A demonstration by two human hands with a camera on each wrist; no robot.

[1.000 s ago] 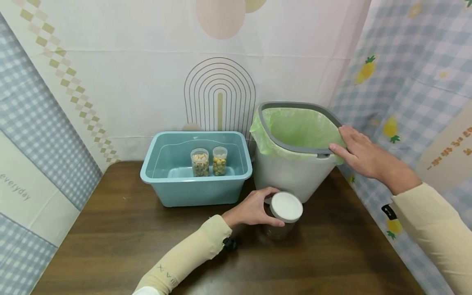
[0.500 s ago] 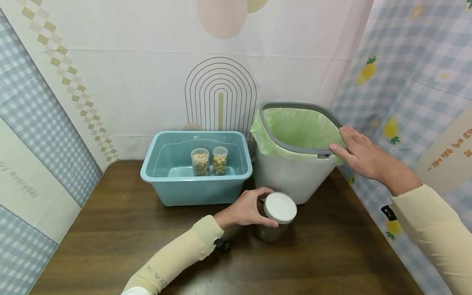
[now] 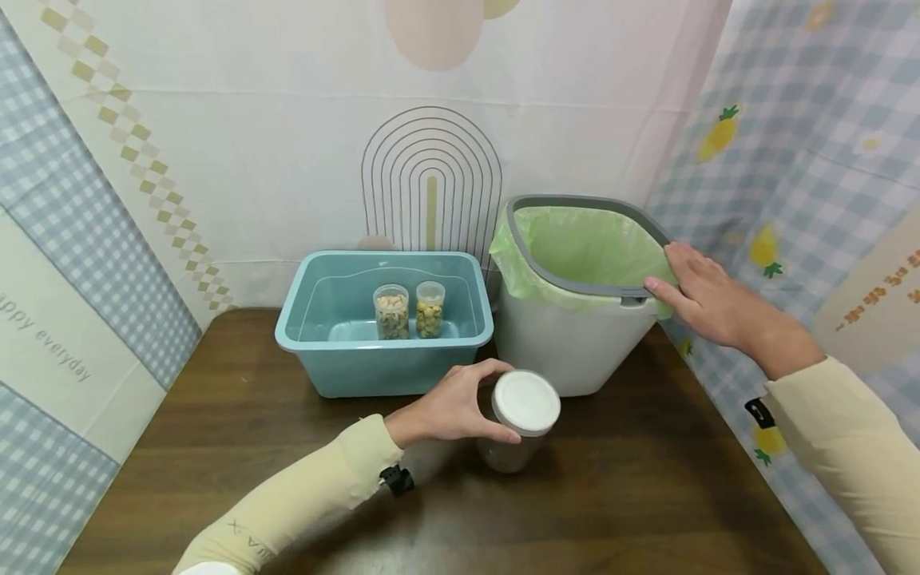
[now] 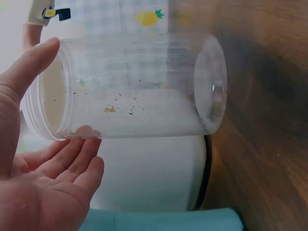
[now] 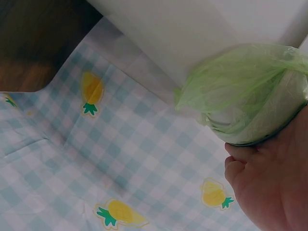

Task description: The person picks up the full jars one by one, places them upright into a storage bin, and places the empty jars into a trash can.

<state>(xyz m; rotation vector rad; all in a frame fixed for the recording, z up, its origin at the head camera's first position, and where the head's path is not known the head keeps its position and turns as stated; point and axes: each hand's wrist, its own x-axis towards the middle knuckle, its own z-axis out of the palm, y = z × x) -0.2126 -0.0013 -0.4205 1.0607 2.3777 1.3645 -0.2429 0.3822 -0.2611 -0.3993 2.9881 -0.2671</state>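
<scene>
My left hand grips a clear, white-lidded jar near its lid, thumb on one side and fingers on the other. Dark specks and a small brownish flake show in the left wrist view on the jar's wall. Whether its base touches the table, I cannot tell. My right hand rests on the right front corner of the grey rim of a white trash bin, its fingers fairly straight. A green bag lines the bin and hangs over the edge beside that hand.
Left of the bin stands a blue plastic tub on the wooden table. Inside it are two clear containers, one with pale nuts, one with yellowish-green pieces. Patterned cloth hangs behind and at the sides.
My left hand has moved left with the jar, away from the front of the bin. The right hand stays on the bin's rim.
</scene>
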